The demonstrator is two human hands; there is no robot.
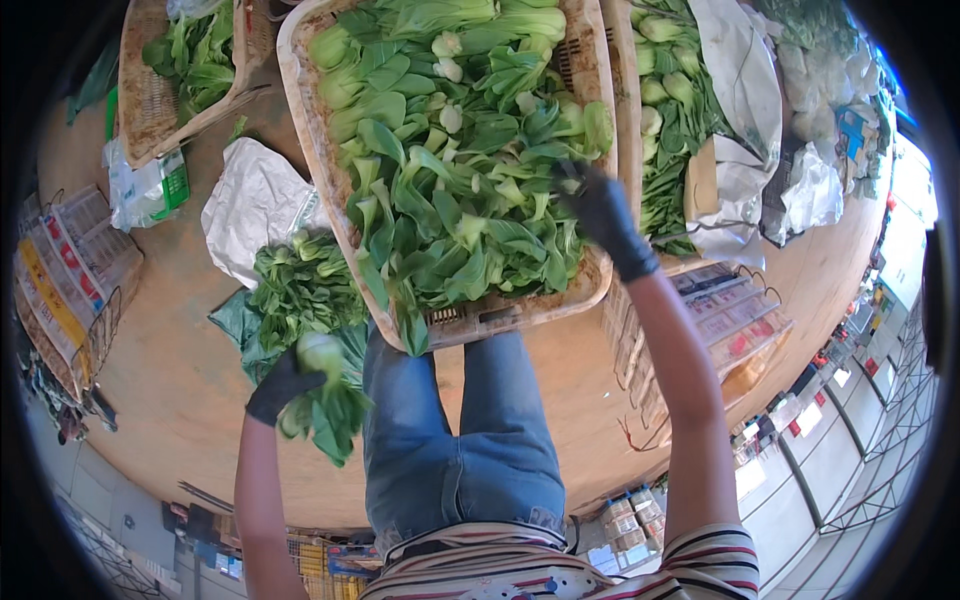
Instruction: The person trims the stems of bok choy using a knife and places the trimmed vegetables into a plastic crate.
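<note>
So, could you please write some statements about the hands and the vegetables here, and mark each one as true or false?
1. The left hand holds a bunch of bok choy. True.
2. The right hand rests on the person's knee. False: it reaches into the greens in the large basket.
3. Both hands are bare. False: each wears a black glove.
4. A pile of leafy greens lies on the floor, just above the left hand in the picture. True.
5. The large basket is nearly empty. False: it is heaped with bok choy.
</note>
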